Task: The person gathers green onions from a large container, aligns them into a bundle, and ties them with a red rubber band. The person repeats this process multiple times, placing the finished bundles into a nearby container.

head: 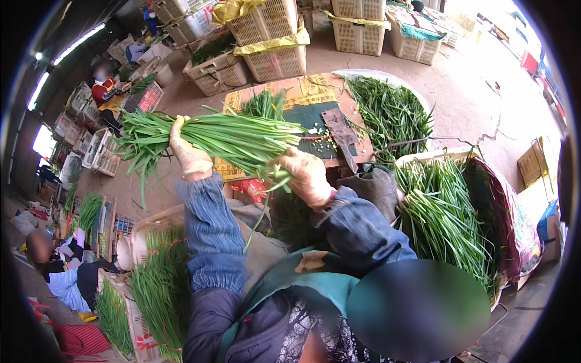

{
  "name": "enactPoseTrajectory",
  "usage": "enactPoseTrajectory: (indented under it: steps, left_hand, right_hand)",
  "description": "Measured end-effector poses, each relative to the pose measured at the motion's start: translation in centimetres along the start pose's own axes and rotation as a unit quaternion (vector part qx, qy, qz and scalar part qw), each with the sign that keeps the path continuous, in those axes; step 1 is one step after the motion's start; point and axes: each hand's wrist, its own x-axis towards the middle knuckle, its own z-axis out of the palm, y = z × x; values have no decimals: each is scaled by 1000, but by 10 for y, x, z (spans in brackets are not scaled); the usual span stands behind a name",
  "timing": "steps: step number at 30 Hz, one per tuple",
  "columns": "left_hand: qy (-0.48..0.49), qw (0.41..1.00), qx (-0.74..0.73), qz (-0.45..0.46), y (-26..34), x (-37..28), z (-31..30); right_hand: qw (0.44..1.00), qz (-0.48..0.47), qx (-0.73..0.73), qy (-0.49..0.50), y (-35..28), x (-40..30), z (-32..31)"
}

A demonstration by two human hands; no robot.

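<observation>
Across the middle of the head view, a long bunch of green leafy stalks, likely garlic chives (pixel 236 131), lies roughly level above the work board. My left hand (pixel 187 147), in a pale glove, is wrapped round its leafy part. At the other end my right hand (pixel 308 174), gloved too, has its fingers around some stalks, slightly blurred. Behind the bunch, a wooden board (pixel 290 90) with yellow printed tape and a dark green mat (pixel 299 113) carries a rusty cleaver (pixel 340 131), cut bits and a smaller green bunch (pixel 261 104).
Right of the board stands a tub of loose greens (pixel 390 109). A crate of chives (pixel 440 218) is at my right, another crate of bundled chives (pixel 159 281) at my left. Stacked plastic crates (pixel 272 63) stand beyond. Two people work at the left, one upright (pixel 106 90), one lower down (pixel 68 272).
</observation>
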Motion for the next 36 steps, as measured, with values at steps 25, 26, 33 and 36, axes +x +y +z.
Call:
enactPoseTrajectory:
  steps: [25,26,33,36]
  left_hand:
    - [-402,832,-381,14,5,-4,-39]
    - [-413,821,-393,21,6,-2,-43]
    - [-475,798,-371,23,-1,-9,-45]
    - [-510,773,-378,3,-15,-13,-41]
  right_hand:
    - [930,157,201,-263,47,-81,-79]
    - [951,124,113,-261,43,-78,-78]
    - [859,230,456,-32,-3,-36,-16]
    - [764,351,538,-57,-25,-18,-6]
